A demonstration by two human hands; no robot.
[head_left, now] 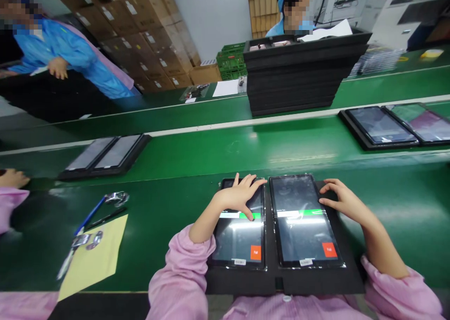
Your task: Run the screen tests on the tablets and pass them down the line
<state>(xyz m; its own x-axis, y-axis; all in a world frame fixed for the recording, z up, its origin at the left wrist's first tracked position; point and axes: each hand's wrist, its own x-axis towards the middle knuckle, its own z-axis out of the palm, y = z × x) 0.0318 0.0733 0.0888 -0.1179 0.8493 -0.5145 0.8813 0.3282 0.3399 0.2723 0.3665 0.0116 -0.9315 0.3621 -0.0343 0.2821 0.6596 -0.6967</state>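
Observation:
Two black-framed tablets lie side by side in a black foam tray (284, 282) right in front of me. My left hand (239, 193) rests with spread fingers on the upper part of the left tablet (239, 240), covering its top edge. My right hand (344, 200) lies on the foam just right of the right tablet (302, 231), fingertips at the tablet's edge. Each screen is dark, with a green bar and an orange-red Fail button (256, 252). Neither hand is lifting anything.
The tray sits on a green conveyor belt (176, 160). Further tablet trays (383, 127) lie on it. A tall stack of black trays (298, 76) stands beyond. To my left, a co-worker's hand (14, 178) lies near a yellow sheet (94, 254) with a blue pen.

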